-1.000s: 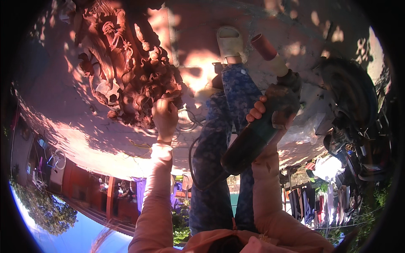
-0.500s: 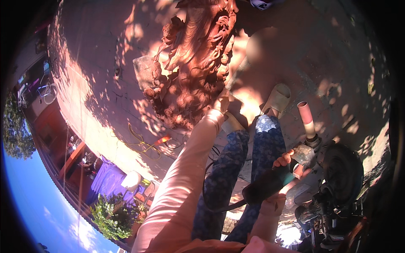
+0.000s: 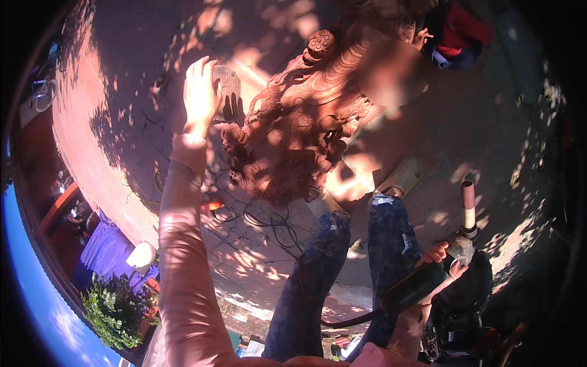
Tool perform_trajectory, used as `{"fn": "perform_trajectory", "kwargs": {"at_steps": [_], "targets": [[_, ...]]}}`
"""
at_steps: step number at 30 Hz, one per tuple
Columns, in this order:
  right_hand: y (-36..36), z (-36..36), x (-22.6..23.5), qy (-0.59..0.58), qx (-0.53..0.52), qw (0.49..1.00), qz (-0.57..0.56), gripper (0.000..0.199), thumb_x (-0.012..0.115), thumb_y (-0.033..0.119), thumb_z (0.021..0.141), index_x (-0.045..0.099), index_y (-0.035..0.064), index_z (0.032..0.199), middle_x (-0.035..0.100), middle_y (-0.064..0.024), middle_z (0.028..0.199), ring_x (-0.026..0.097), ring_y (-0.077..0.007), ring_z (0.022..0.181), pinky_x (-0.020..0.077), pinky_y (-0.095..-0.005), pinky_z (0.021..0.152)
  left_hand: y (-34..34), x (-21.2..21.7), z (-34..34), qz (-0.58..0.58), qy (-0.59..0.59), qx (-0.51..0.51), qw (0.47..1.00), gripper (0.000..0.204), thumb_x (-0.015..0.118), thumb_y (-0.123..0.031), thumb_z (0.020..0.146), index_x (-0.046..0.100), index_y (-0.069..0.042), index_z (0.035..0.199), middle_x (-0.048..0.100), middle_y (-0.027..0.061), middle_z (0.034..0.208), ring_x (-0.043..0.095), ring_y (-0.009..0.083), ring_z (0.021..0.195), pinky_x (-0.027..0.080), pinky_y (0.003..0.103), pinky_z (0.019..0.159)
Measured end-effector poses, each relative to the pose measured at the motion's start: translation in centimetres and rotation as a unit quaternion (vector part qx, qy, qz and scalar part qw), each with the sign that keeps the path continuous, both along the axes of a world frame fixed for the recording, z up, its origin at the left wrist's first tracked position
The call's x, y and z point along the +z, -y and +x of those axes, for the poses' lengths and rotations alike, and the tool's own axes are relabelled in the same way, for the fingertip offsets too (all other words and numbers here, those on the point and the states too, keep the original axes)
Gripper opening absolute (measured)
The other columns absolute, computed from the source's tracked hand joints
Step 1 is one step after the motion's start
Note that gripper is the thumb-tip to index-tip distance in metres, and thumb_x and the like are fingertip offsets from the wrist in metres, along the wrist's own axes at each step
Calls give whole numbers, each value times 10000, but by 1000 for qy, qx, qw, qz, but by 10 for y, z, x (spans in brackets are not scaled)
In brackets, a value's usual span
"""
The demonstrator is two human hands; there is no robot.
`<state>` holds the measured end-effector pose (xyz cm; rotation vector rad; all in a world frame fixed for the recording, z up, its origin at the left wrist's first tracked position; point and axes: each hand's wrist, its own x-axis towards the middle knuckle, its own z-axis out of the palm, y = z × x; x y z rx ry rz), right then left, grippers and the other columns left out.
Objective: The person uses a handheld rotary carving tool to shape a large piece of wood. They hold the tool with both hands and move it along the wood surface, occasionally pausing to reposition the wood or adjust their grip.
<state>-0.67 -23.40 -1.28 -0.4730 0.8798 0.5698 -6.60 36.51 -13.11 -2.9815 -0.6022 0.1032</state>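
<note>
A large reddish-brown wood carving (image 3: 287, 137) with deep curling relief lies on the ground in front of me, its upper part reaching the top edge. My left hand (image 3: 202, 95) is held out beyond the carving's left side, fingers stretched and nothing in them. Its shadow falls on a flat wooden block (image 3: 228, 88) beside the carving. At the lower right, my right hand (image 3: 437, 255) grips an angle grinder (image 3: 416, 287) with a dark body and a metal head. A pinkish-brown and cream tube-shaped attachment (image 3: 468, 205) points up from that head, away from the carving.
The grinder's black cord (image 3: 351, 321) runs across my legs, and more cables (image 3: 272, 223) lie on the paving. Red and dark cloth (image 3: 465, 37) lies at the top right. A dark wheeled machine (image 3: 468, 293) stands at my right. Purple cloth (image 3: 107, 254) and a plant (image 3: 113, 312) are at the left.
My left hand has left the carving's lower right edge and swung up to its far left, opening out. The right hand has shifted slightly right and down with the grinder. The view has turned.
</note>
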Motion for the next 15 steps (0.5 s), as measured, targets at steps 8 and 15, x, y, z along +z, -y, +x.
{"fn": "perform_trajectory", "kwargs": {"at_steps": [8, 15], "targets": [[-15, 32, 23, 102, 32, 994, 24, 830, 673, 652, 737, 415, 58, 1255, 461, -21, 911, 463, -142, 816, 392, -319, 773, -78, -138, -15, -77, -387, 176, 902, 1181, 846, -11, 537, 213, -357, 1473, 180, -23, 1558, 305, 407, 1357, 373, 652, 1012], [-41, 18, 26, 48, 131, 990, 20, 833, 672, 651, 740, 406, 57, 1260, 460, -26, 912, 454, -151, 817, 378, -331, 773, -88, -152, -131, -256, -117, 197, 939, 1011, 798, 56, 505, 356, -182, 1383, 348, 137, 1452, 494, 380, 1208, 464, 424, 981]]}}
